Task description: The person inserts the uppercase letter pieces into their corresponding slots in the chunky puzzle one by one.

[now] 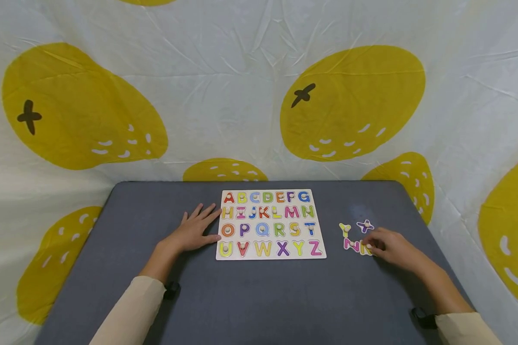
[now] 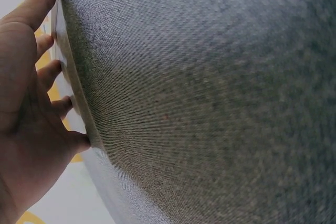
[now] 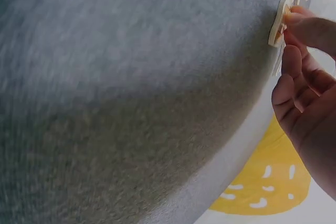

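Cream sleeves at the bottom edge of the head view, both forearms reaching onto the tabletop, a grey woven-fabric surface with rounded corners and a fine ribbed weave in the wrist views. Left hand lies flat, fingers straight and spread, palm down on the fabric; fingertips touch the left edge of the puzzle board, holding nothing. Right hand has fingers curled, pinching a loose letter piece, yellowish, thin flat wood-like cutout with a small peg; the piece rests on or just above the fabric, exact contact not clear. Right wrist view shows the same piece edge-on between thumb and fingertips. Just beside it lie three other loose pieces: a pink N, a yellow Y, a purple X, clustered right of the board and apart from it. Board is a flat pale rectangle with four rows of coloured alphabet letters A to Z, some slots showing small round pegs. Behind and around the tabletop hangs a wrinkled white cloth backdrop printed with large yellow lemon shapes.
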Tool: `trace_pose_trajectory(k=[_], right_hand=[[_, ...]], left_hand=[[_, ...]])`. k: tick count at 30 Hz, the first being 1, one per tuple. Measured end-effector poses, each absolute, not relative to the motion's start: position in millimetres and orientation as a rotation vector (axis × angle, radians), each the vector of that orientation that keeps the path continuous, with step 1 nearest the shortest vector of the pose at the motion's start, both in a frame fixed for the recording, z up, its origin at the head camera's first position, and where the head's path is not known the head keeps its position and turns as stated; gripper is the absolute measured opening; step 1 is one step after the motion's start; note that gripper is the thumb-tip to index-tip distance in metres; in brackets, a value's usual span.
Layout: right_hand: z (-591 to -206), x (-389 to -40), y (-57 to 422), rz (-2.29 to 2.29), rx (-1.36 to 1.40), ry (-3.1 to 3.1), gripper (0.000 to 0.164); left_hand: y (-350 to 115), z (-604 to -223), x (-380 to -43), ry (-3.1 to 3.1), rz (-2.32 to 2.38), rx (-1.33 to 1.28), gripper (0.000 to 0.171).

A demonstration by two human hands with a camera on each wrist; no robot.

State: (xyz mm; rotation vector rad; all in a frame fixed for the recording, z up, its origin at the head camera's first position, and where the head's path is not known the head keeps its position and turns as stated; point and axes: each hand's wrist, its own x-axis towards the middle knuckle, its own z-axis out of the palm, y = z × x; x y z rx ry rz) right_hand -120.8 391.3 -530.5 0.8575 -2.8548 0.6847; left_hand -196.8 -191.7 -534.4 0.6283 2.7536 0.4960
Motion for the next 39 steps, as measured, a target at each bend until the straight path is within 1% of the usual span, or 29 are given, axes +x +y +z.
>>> trace_pose_trajectory(k=[6,11,14,19,27,30,39], right_hand=[[-522.1,-123.3,389.2,0.654,0.837,-2.895,0.027],[-509.6,-124.9,384.0,0.651,0.803,-2.937,0.023],[-504.1,-127.9,375.4,0.645,0.828,-2.929,0.02],[-501.1,-136.4,355.8,0.667,0.897,-2.922,0.017],[-497.3,-147.5,319.6,0.855,0.856,-3.104,0.007],[-496.8,-151.0,304.9,0.885,0.866,-3.111,0.007],[-505.7,-160.5,254.7,0.865,1.022,-3.02,0.013]], left_hand=[[-191.3,-534.6,-197.3,2.751,0.504,0.633,0.088],[-192.1,-533.5,-197.0,2.753,0.497,0.624,0.088],[-192.0,-532.9,-196.5,2.757,0.501,0.623,0.088],[-191.4,-533.6,-195.9,2.756,0.502,0.624,0.087],[-189.8,-533.4,-196.4,2.767,0.491,0.633,0.087],[-190.1,-533.5,-196.9,2.772,0.497,0.645,0.086],[-190.8,-535.7,-198.2,2.754,0.493,0.628,0.088]])
